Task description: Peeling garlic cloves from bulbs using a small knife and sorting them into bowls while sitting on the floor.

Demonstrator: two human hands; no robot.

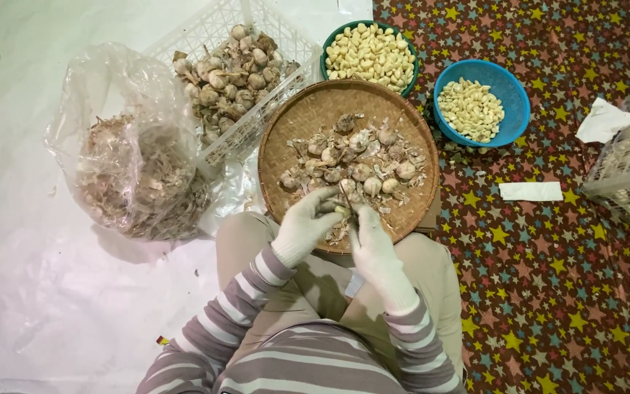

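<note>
A round woven tray (pixel 308 117) rests on my lap and holds several garlic bulbs (pixel 362 171) mixed with papery skins. Both my hands wear white gloves. My left hand (pixel 304 226) and my right hand (pixel 372 244) meet over the tray's near edge, fingers closed around a garlic piece (pixel 342 210) between them. A thin dark blade or stem shows between the fingertips; I cannot tell which.
A white plastic crate (pixel 271 109) of unpeeled garlic stands behind the tray. A clear bag of skins (pixel 133 160) lies left on white sheeting. A green bowl (pixel 329 51) and a blue bowl (pixel 512 95) hold peeled cloves. Another crate (pixel 625 168) sits right on the star-patterned mat.
</note>
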